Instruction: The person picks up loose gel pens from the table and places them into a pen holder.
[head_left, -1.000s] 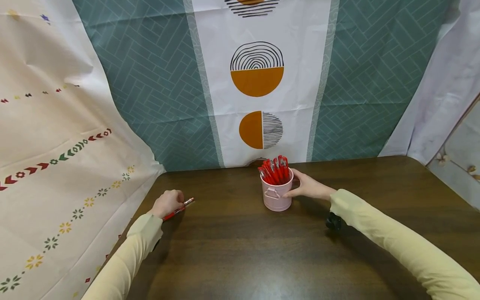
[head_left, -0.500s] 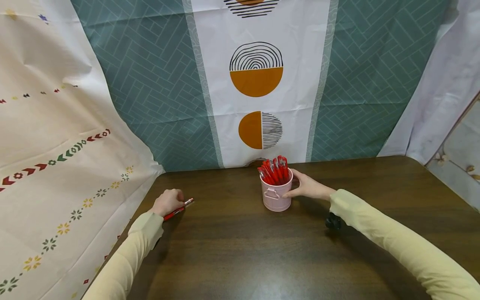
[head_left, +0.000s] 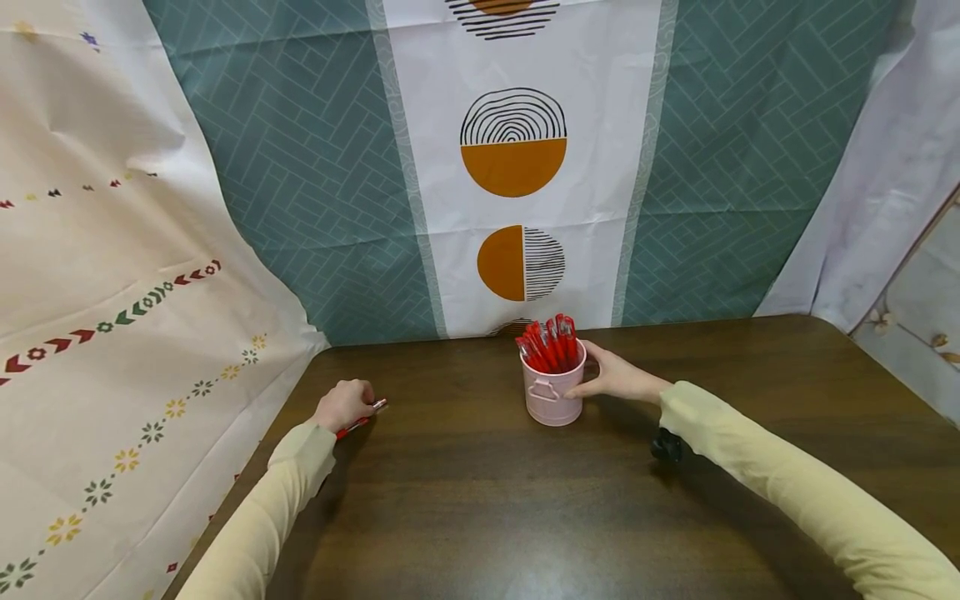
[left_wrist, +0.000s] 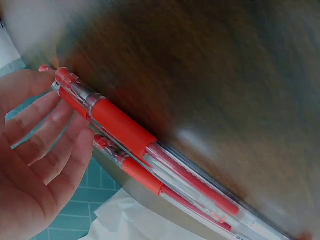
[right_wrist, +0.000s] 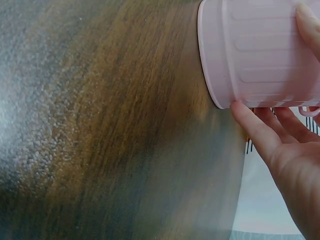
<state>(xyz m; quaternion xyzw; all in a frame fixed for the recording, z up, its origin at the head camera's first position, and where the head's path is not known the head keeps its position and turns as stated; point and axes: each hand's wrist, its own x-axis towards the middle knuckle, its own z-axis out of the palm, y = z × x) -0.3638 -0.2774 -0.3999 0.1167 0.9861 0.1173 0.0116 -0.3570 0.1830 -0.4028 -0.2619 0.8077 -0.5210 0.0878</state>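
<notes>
At the left of the table, my left hand is down at several red pens with clear barrels. In the left wrist view a front pen lies across a second one, and a lower pen sits alongside. Thumb and fingertips close in around the pens' red ends; the exact contact is partly hidden behind them. My right hand grips the side of a pink bucket, thumb in front and fingers behind. The bucket stands upright, with many red pens sticking out of its top.
Both hands work over a dark brown wooden table. A green and white patterned cloth hangs along its back edge. Cream cloth with coloured motifs drapes down the left side.
My left hand has shifted slightly to the right along the pens, covering more of them. My right hand and the bucket stay where they were.
</notes>
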